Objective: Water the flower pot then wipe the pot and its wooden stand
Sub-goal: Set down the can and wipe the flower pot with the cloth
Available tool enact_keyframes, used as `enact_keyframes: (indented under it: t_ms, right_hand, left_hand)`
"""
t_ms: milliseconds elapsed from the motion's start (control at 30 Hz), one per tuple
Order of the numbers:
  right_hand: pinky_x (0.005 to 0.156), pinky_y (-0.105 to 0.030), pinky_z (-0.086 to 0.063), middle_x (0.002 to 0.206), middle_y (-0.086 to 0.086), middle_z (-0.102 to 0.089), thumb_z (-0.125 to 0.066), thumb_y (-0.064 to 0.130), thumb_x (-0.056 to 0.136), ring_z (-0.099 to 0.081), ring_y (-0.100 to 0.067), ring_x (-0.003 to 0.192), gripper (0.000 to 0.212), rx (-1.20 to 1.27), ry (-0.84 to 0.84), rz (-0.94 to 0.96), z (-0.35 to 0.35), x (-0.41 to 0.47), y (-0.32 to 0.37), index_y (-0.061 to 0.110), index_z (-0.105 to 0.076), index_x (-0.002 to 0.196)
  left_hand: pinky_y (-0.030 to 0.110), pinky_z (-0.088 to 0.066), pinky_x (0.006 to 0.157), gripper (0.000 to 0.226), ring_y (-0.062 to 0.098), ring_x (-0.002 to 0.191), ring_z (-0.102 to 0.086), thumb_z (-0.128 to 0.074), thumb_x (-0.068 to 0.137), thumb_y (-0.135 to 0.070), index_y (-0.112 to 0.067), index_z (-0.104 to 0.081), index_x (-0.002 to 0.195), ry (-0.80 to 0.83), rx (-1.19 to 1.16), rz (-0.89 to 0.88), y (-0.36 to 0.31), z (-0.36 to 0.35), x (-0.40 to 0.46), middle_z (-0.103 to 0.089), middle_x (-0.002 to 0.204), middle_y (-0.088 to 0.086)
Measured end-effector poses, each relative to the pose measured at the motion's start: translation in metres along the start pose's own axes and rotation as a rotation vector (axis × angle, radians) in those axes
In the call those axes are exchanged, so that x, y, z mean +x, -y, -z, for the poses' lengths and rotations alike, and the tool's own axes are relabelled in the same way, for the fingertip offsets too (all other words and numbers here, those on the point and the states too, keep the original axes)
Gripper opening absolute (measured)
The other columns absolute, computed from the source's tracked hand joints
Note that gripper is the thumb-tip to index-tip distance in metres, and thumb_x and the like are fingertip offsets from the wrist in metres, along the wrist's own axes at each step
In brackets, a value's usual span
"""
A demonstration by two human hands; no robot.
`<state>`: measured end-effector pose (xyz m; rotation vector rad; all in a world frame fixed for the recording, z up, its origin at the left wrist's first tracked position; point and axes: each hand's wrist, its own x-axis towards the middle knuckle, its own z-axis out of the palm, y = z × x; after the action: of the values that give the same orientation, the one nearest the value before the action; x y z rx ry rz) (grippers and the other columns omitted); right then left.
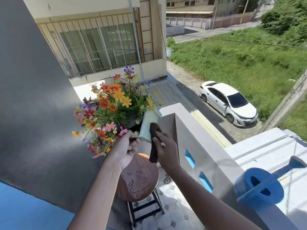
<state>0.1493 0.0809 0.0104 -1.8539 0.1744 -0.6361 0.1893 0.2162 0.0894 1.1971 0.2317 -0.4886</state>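
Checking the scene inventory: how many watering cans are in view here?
1. The blue watering can sits on the balcony wall at lower right, apart from both hands. Others could be hidden out of frame.

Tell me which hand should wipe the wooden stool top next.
Right. The right hand already pinches the dark cloth just above the stool top; the left hand is busy holding the flower pot up.
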Motion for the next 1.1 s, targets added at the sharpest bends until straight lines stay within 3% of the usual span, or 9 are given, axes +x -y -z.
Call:
enact_keyframes:
  t_ms: [133,267,333,567,700,800,900,1000,1100]
  right_hand:
    - [0.081,-0.007,-0.041,0.109,-0.007,-0.064,-0.061,0.008,0.097,-0.059,-0.013,0.097,0.026,0.106,-0.089,-0.071,0.0,0.023,0.014,0.002,-0.068,0.121]
    - [0.066,-0.028,-0.041,0.073,0.001,-0.063,-0.059,0.004,0.095,-0.05,0.003,0.064,0.015,0.122,-0.216,-0.051,0.016,0.051,0.029,0.005,-0.073,0.09]
    - [0.068,-0.03,-0.042,0.073,0.005,-0.064,-0.058,0.005,0.095,-0.052,-0.001,0.068,0.02,0.167,-0.235,-0.051,0.029,0.064,0.031,0.014,-0.075,0.1]
    - [0.062,-0.036,-0.036,0.073,-0.01,-0.052,-0.061,0.008,0.084,-0.045,-0.019,0.07,0.015,0.286,0.189,-0.329,0.05,0.094,0.016,-0.005,-0.066,0.078]
    - [0.059,-0.035,-0.044,0.069,-0.012,-0.058,-0.064,0.021,0.089,-0.055,-0.02,0.06,0.022,0.371,0.312,-0.487,0.059,0.096,0.028,0.006,-0.069,0.073]
    - [0.061,-0.034,-0.042,0.078,-0.013,-0.057,-0.065,0.017,0.087,-0.055,-0.022,0.068,0.013,0.311,0.419,-0.484,0.061,0.095,0.023,0.005,-0.069,0.089]
    - [0.062,-0.033,-0.053,0.081,-0.012,-0.06,-0.064,0.006,0.086,-0.059,-0.023,0.068,0.01,0.352,0.337,-0.567,0.058,0.091,0.019,0.008,-0.062,0.095]
    - [0.058,-0.043,-0.03,0.067,-0.012,-0.031,-0.065,0.011,0.068,-0.029,-0.026,0.063,0.017,0.342,0.204,-0.468,0.05,0.083,0.019,0.005,-0.049,0.064]
    - [0.053,-0.038,-0.029,0.069,-0.01,-0.036,-0.069,0.012,0.074,-0.031,-0.021,0.062,0.031,0.331,0.046,-0.468,0.043,0.073,0.018,-0.018,-0.062,0.072]
  left_hand:
    - [0.016,-0.023,0.032,0.029,0.004,0.029,-0.026,-0.037,0.099,-0.016,-0.008,-0.049,0.074,0.011,0.088,-0.006,0.0,0.0,-0.005,-0.048,0.056,0.006]
    - [0.017,-0.022,0.03,0.028,0.006,0.027,-0.022,-0.034,0.098,-0.016,-0.009,-0.045,0.074,0.019,0.236,-0.03,-0.004,0.01,-0.003,-0.046,0.053,0.008]
    - [0.017,-0.017,0.035,0.024,0.007,0.026,-0.018,-0.036,0.095,-0.012,-0.01,-0.046,0.074,-0.013,0.321,-0.055,-0.008,0.016,-0.002,-0.046,0.041,0.003]
    - [0.011,-0.012,0.039,0.021,0.011,0.026,-0.021,-0.033,0.092,-0.007,-0.013,-0.05,0.081,-0.179,0.513,-0.078,-0.026,0.035,0.002,-0.044,0.037,0.008]
    - [0.011,-0.013,0.04,0.018,0.01,0.029,-0.016,-0.035,0.09,-0.012,-0.015,-0.05,0.08,-0.182,0.591,-0.075,-0.033,0.044,0.008,-0.045,0.041,0.009]
    - [0.013,-0.012,0.043,0.024,0.011,0.027,-0.016,-0.038,0.089,-0.013,-0.014,-0.052,0.07,-0.16,0.616,-0.092,-0.033,0.042,0.006,-0.043,0.042,0.01]
    - [0.016,-0.012,0.045,0.025,0.011,0.027,-0.018,-0.039,0.092,-0.016,-0.017,-0.057,0.076,-0.161,0.618,-0.109,-0.033,0.039,0.005,-0.042,0.045,0.01]
    - [0.015,-0.014,0.042,0.027,0.01,0.026,-0.018,-0.039,0.097,-0.022,-0.025,-0.063,0.085,-0.197,0.627,-0.154,-0.027,0.037,0.012,-0.042,0.039,0.004]
    - [0.017,-0.019,0.041,0.033,0.015,0.032,-0.024,-0.04,0.093,-0.037,-0.013,-0.059,0.079,-0.3,0.455,-0.185,-0.026,0.037,0.02,-0.049,0.05,0.009]
